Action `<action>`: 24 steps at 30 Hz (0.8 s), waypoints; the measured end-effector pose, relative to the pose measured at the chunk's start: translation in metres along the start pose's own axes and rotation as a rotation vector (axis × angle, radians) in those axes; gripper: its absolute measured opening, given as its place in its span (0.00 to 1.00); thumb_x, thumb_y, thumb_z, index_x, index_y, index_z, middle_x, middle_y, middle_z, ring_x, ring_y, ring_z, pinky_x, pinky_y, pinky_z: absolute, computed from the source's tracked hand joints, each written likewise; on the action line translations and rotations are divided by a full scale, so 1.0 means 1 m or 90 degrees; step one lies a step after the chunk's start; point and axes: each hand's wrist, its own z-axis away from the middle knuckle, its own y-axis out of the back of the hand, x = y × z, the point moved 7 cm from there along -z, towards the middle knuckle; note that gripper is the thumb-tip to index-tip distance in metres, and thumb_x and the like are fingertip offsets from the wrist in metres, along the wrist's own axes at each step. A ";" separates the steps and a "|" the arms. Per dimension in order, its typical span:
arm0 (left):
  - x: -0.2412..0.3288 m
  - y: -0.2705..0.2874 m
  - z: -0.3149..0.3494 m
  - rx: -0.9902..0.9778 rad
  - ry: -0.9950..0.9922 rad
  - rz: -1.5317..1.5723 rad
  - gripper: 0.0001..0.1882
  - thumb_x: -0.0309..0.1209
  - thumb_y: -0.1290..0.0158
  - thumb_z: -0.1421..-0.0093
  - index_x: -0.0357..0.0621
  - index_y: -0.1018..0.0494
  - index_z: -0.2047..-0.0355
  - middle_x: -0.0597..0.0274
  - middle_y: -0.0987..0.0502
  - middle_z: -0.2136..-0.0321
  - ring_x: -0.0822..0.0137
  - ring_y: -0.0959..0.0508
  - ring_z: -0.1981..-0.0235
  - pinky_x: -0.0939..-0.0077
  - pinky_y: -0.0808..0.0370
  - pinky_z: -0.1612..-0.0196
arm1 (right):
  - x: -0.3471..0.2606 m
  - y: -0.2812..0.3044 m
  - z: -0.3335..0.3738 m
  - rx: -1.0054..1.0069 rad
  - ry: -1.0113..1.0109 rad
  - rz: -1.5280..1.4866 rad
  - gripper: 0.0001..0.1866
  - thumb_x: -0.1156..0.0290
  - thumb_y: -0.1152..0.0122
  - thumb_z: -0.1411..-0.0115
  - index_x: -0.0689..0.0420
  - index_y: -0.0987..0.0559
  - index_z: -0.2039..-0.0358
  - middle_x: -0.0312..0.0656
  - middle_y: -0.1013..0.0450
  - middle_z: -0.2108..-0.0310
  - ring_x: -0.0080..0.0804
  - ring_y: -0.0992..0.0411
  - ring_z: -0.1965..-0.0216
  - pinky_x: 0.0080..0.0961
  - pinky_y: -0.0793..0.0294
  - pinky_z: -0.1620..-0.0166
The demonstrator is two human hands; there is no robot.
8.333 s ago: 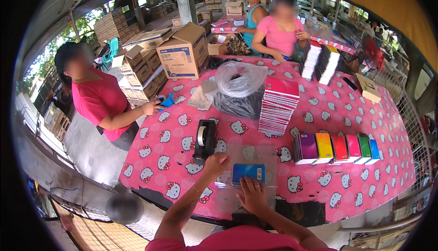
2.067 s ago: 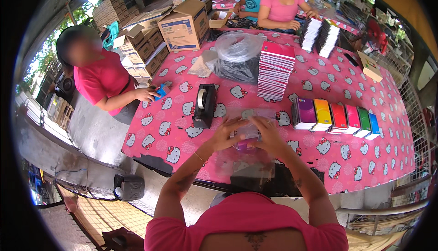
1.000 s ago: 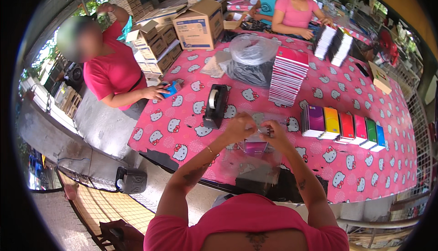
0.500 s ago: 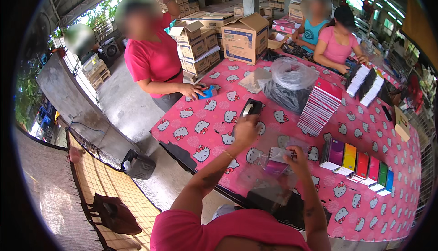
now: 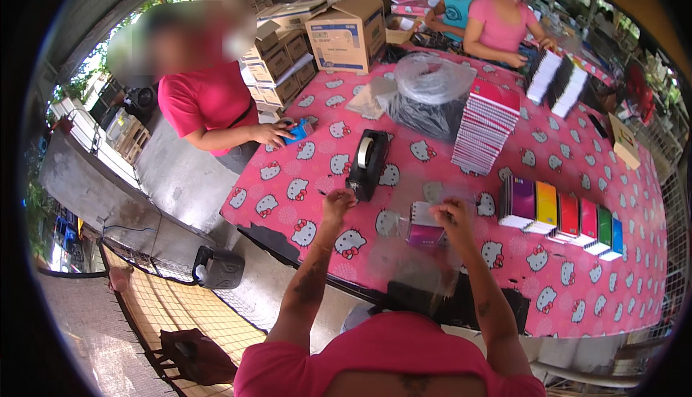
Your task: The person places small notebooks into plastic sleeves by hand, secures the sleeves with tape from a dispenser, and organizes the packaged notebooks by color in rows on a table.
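Beside the near end of a black tape dispenser (image 5: 369, 162), my left hand (image 5: 337, 205) is closed in a pinch, with a small glint of what looks like tape at its fingertips. My right hand (image 5: 453, 214) has its fingers closed on a clear plastic wrapper at the right side of a small purple spiral notebook (image 5: 425, 235). The notebook lies on the table before me, its white page edges and rings facing away. More clear plastic (image 5: 404, 263) is spread toward the table's front edge, its outline hard to make out.
Colored notebooks (image 5: 537, 206) stand in a row at right. Beyond are a tall notebook stack (image 5: 486, 130), plastic-wrapped bundle (image 5: 432, 98) and cardboard box (image 5: 349, 33). At left, a co-worker's hand (image 5: 274, 134) rests by a blue dispenser (image 5: 299, 131). Two people work at the far right.
My left hand has come off the tape dispenser, toward me and to the left, now pinched. My right hand stays at the notebook's wrapper. The whole view has shifted.
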 end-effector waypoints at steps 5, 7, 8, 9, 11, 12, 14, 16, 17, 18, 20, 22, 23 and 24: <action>0.087 -0.045 -0.021 -0.122 -0.290 -0.799 0.09 0.33 0.44 0.44 0.41 0.24 0.77 0.53 0.20 0.77 0.53 0.19 0.76 0.59 0.23 0.71 | 0.008 0.016 -0.001 0.051 -0.115 -0.041 0.23 0.72 0.32 0.49 0.58 0.26 0.52 0.41 0.32 0.56 0.32 0.32 0.57 0.30 0.29 0.54; 0.141 -0.098 0.010 -0.287 -0.459 -0.727 0.09 0.33 0.43 0.46 0.41 0.25 0.77 0.53 0.21 0.77 0.51 0.20 0.74 0.58 0.24 0.70 | 0.003 0.015 -0.001 0.063 -0.108 -0.029 0.24 0.72 0.32 0.49 0.58 0.28 0.51 0.41 0.32 0.56 0.32 0.32 0.56 0.30 0.29 0.53; 0.153 -0.128 0.025 -0.441 -0.512 -0.623 0.09 0.33 0.43 0.47 0.42 0.24 0.78 0.53 0.21 0.77 0.50 0.20 0.74 0.58 0.25 0.69 | 0.002 0.012 0.001 0.064 -0.111 -0.023 0.25 0.72 0.32 0.49 0.58 0.29 0.50 0.41 0.32 0.56 0.32 0.32 0.56 0.30 0.29 0.53; 0.165 -0.160 0.040 -0.591 -0.562 -0.504 0.08 0.34 0.43 0.48 0.43 0.24 0.78 0.53 0.21 0.78 0.50 0.20 0.74 0.58 0.25 0.69 | 0.003 0.010 0.002 0.058 -0.127 -0.048 0.26 0.73 0.32 0.50 0.57 0.29 0.50 0.42 0.33 0.55 0.32 0.32 0.56 0.30 0.29 0.53; 0.176 -0.215 0.065 -0.785 -0.526 -0.515 0.09 0.36 0.41 0.50 0.43 0.24 0.77 0.51 0.23 0.78 0.48 0.21 0.72 0.58 0.27 0.68 | 0.011 0.012 0.001 0.055 -0.159 -0.094 0.26 0.74 0.32 0.50 0.57 0.30 0.50 0.43 0.35 0.54 0.32 0.32 0.57 0.29 0.29 0.53; 0.172 -0.233 0.065 -0.829 -0.526 -0.593 0.10 0.37 0.41 0.50 0.43 0.23 0.75 0.51 0.22 0.76 0.50 0.21 0.71 0.59 0.27 0.68 | 0.014 0.012 0.001 0.050 -0.156 -0.104 0.27 0.74 0.32 0.50 0.57 0.30 0.49 0.43 0.35 0.54 0.32 0.32 0.56 0.29 0.29 0.53; 0.159 -0.257 0.062 -0.910 -0.522 -0.753 0.12 0.39 0.40 0.49 0.43 0.22 0.72 0.51 0.21 0.74 0.52 0.20 0.70 0.61 0.26 0.67 | 0.019 0.013 0.000 0.040 -0.149 -0.122 0.27 0.75 0.31 0.50 0.56 0.30 0.49 0.42 0.35 0.54 0.31 0.32 0.56 0.28 0.28 0.52; 0.134 -0.263 0.044 -0.979 -0.404 -0.648 0.13 0.40 0.40 0.46 0.43 0.22 0.69 0.55 0.21 0.73 0.59 0.20 0.69 0.64 0.26 0.67 | 0.018 0.013 0.001 0.019 -0.149 -0.122 0.28 0.75 0.31 0.49 0.56 0.31 0.48 0.42 0.36 0.53 0.31 0.32 0.56 0.28 0.29 0.52; 0.116 -0.263 0.029 -1.006 -0.345 -0.599 0.14 0.40 0.40 0.45 0.42 0.22 0.67 0.57 0.20 0.72 0.62 0.20 0.69 0.65 0.26 0.67 | 0.014 0.011 -0.002 0.008 -0.146 -0.125 0.28 0.74 0.31 0.49 0.56 0.31 0.48 0.41 0.36 0.52 0.31 0.32 0.56 0.28 0.29 0.51; 0.085 -0.257 0.017 -1.015 -0.144 -0.499 0.15 0.41 0.39 0.45 0.42 0.22 0.66 0.59 0.20 0.72 0.64 0.20 0.68 0.67 0.26 0.66 | 0.013 0.009 -0.002 0.013 -0.149 -0.141 0.28 0.75 0.31 0.49 0.56 0.31 0.48 0.41 0.36 0.52 0.31 0.32 0.55 0.28 0.29 0.52; 0.016 -0.237 0.014 -0.968 0.246 -0.280 0.16 0.41 0.37 0.45 0.40 0.22 0.66 0.61 0.21 0.72 0.69 0.21 0.67 0.70 0.25 0.63 | 0.010 0.005 -0.001 0.012 -0.152 -0.172 0.28 0.75 0.31 0.49 0.56 0.31 0.47 0.40 0.35 0.52 0.30 0.33 0.55 0.28 0.29 0.52; -0.023 -0.225 0.029 -0.919 0.282 -0.126 0.14 0.36 0.38 0.44 0.41 0.23 0.63 0.63 0.21 0.70 0.72 0.22 0.66 0.71 0.25 0.63 | 0.013 0.001 0.000 0.019 -0.188 -0.201 0.28 0.75 0.31 0.48 0.57 0.31 0.47 0.38 0.35 0.54 0.27 0.33 0.56 0.26 0.29 0.53; -0.027 -0.217 0.029 -0.885 0.294 -0.050 0.13 0.34 0.39 0.43 0.41 0.24 0.61 0.65 0.22 0.69 0.73 0.23 0.65 0.71 0.25 0.64 | 0.014 -0.005 0.001 0.014 -0.201 -0.220 0.28 0.76 0.31 0.48 0.58 0.31 0.47 0.38 0.34 0.56 0.25 0.33 0.57 0.25 0.29 0.54; -0.014 -0.215 0.017 -0.852 0.153 -0.136 0.14 0.37 0.43 0.40 0.42 0.24 0.59 0.61 0.21 0.65 0.71 0.23 0.63 0.72 0.26 0.61 | 0.014 -0.009 0.003 0.017 -0.192 -0.247 0.28 0.75 0.31 0.48 0.57 0.31 0.47 0.37 0.34 0.55 0.25 0.33 0.56 0.26 0.30 0.53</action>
